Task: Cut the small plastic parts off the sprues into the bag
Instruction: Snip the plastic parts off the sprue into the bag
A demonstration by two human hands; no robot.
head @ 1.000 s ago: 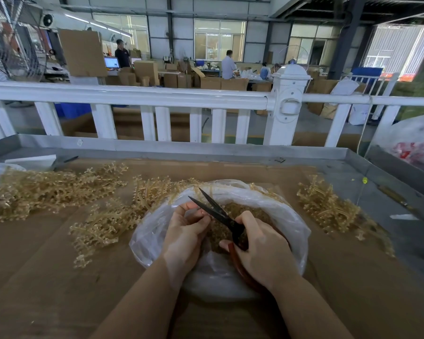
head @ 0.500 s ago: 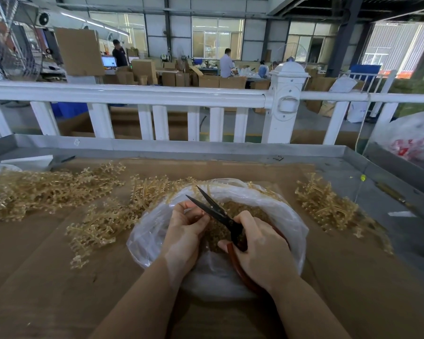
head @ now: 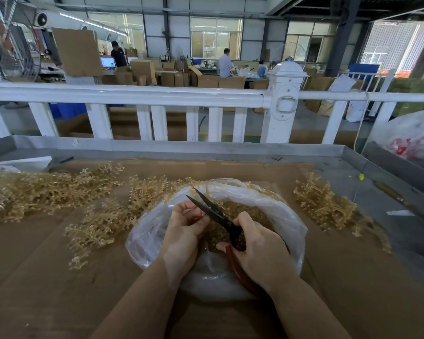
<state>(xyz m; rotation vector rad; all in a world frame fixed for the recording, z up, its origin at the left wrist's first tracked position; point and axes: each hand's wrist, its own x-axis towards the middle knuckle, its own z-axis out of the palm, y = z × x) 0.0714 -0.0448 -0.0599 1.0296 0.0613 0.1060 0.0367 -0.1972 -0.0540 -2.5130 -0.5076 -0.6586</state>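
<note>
we hold both hands over the bag (head: 289, 223) so cut parts drop in: left hand (head: 184, 231) pinches a sprue, right hand (head: 260, 248) grips the scissors (head: 213, 211), blades apart.

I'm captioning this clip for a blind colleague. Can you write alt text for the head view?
Over a clear plastic bag of cut parts, the right hand holds open black scissors while the left hand holds something small at the blades. Tan sprues lie on the cardboard-covered table.
</note>
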